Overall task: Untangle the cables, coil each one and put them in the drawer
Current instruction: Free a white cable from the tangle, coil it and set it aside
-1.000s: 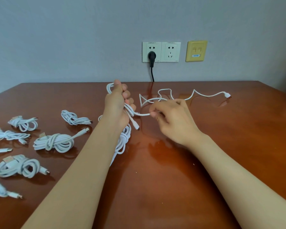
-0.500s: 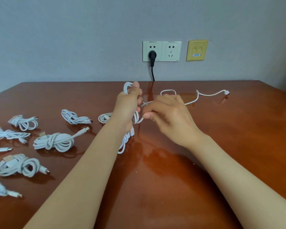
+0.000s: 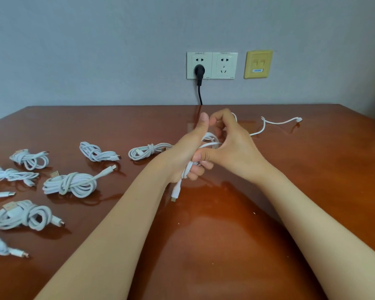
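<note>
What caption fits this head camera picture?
Left hand and right hand grip a white cable over a brown table beside coiled cables.

A glossy reddish-brown worktop (image 3: 225, 245) stood against a pale grey wall (image 3: 95, 50). On the wall sat a white double socket (image 3: 224, 65), with a black plug (image 3: 199, 71) in its left half and a black cord (image 3: 200, 95) dropping behind the worktop. Just right of it was a yellow wall plate (image 3: 258, 64) with a small blue label.
</note>
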{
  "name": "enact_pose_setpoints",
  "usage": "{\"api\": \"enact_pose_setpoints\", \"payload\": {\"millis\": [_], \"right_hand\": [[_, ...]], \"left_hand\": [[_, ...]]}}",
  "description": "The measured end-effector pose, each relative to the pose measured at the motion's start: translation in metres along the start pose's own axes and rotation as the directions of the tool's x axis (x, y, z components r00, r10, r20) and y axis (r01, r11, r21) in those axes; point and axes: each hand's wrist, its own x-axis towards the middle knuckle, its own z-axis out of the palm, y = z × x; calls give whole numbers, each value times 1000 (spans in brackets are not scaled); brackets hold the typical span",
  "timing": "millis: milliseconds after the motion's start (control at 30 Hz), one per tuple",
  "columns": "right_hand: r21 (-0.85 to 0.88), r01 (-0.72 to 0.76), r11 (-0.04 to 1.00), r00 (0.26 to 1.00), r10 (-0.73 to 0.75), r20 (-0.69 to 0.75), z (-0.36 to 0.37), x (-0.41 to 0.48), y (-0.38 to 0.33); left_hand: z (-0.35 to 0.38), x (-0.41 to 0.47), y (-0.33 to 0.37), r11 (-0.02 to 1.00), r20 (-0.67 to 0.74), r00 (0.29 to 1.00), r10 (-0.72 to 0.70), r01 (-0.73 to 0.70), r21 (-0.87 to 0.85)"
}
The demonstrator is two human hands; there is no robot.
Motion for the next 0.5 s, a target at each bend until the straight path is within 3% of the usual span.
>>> {"api": "enact_pose_setpoints", "payload": {"millis": [233,500], "right_hand": [[187,-123,975,970,79,228,-6,2,4],[331,-213,919,925,80,372,-19,6,18]], "left_hand": [[-1,-7,3,994,308,946,-103,90,58],[-4,-13,6,993,508,858,-70,13,114]]}}
